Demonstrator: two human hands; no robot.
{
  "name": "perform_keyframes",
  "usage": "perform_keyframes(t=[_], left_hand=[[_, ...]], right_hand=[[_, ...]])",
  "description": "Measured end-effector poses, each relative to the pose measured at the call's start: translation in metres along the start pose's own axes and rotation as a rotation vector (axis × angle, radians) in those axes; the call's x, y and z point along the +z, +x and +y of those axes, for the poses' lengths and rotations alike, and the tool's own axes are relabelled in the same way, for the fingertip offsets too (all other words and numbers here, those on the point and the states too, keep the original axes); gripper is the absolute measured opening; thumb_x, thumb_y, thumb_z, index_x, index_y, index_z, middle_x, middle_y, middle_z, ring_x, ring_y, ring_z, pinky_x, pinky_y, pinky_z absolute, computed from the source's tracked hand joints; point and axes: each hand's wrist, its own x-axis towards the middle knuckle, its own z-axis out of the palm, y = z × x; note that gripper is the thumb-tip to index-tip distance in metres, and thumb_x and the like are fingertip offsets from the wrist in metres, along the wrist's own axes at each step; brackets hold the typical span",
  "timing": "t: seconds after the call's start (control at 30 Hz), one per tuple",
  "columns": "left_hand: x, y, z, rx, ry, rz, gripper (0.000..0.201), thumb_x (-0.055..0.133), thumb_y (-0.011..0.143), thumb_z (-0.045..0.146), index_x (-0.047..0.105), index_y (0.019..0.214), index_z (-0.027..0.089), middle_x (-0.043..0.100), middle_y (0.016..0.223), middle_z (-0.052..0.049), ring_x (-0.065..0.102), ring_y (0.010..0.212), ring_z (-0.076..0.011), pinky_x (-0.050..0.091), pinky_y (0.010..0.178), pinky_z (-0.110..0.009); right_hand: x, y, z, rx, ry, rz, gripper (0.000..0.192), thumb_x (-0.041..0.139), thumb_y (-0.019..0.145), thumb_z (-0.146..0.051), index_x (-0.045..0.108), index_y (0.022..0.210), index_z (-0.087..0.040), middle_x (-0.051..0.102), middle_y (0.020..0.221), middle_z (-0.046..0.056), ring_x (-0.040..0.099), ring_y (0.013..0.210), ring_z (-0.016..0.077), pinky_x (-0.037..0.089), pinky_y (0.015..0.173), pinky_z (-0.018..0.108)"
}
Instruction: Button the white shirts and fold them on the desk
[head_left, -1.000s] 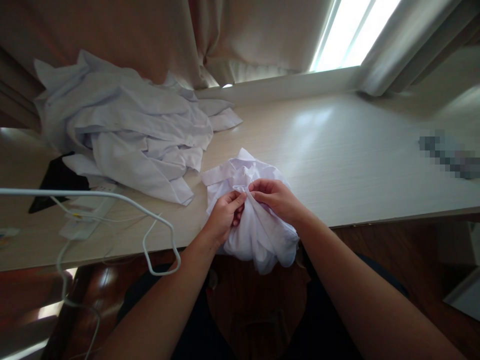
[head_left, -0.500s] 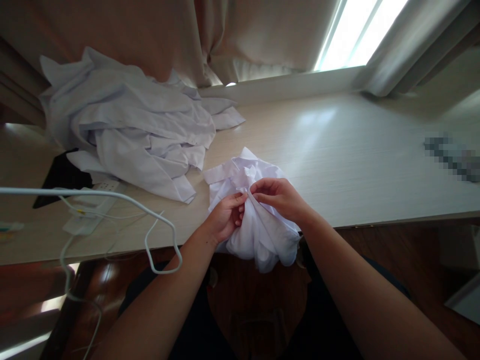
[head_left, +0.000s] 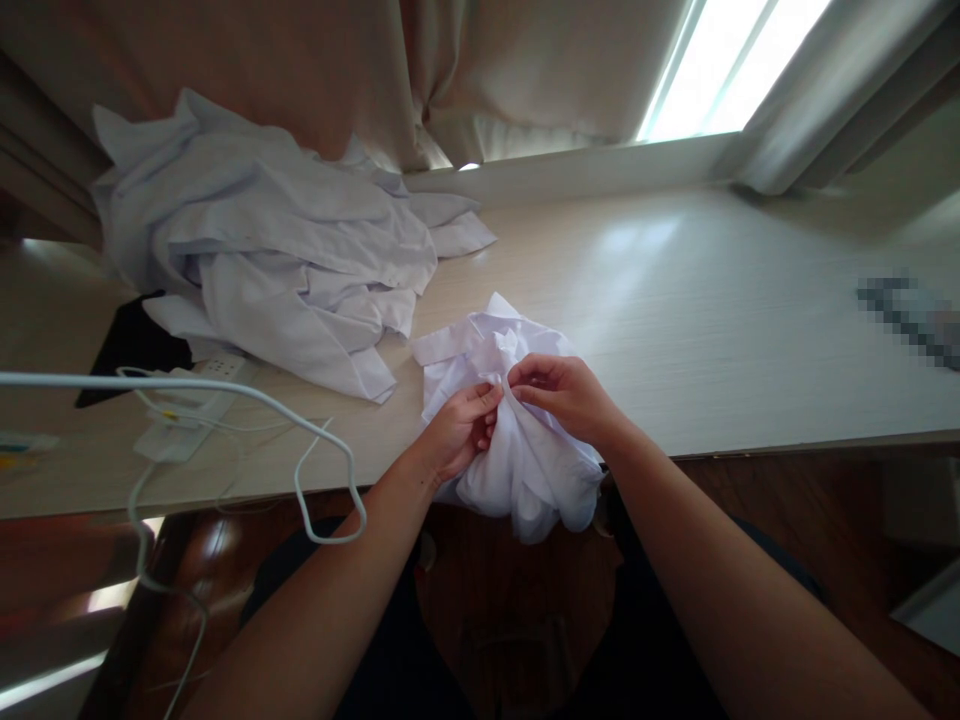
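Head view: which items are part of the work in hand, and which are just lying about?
In hand:
- white shirt, bunched at the table edge
- left hand and right hand, both pinching its fabric

Lying about:
- shirt pile
- hanger
- power strip
- black item
- curtain

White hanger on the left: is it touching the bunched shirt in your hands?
Apart. The head view shows bare table between the hanger and the shirt, with the left hand lying between them.
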Motion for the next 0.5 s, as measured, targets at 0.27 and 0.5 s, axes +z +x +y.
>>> perform_keyframes(t=[0.27, 0.5], left_hand=[[0.0001, 0.0003, -0.0051, 0.048, 0.029, -0.006, 0.035, 0.074, 0.083, 0.042, 0.052, 0.082, 0.015, 0.041, 0.063, 0.006, 0.037, 0.045, -0.0032, 0.026, 0.037, -0.014], [-0.0018, 0.0022, -0.008, 0.073, 0.087, 0.033, 0.033, 0.072, 0.084, 0.043, 0.054, 0.085, 0.016, 0.044, 0.065, 0.005, 0.04, 0.046, -0.0042, 0.027, 0.037, -0.015]], right_hand=[[-0.0008, -0.0015, -0.0035, -0.098, -0.148, 0.008, 0.011, 0.068, 0.083, -0.026, 0.071, 0.092, -0.02, 0.069, 0.088, 0.001, 0.061, 0.082, 0.015, 0.047, 0.076, 0.031], [0.0008, -0.0014, -0.0023, -0.103, -0.21, -0.014, 0.013, 0.065, 0.086, -0.029, 0.067, 0.095, -0.019, 0.068, 0.089, 0.002, 0.06, 0.081, 0.0149, 0.047, 0.073, 0.031]])
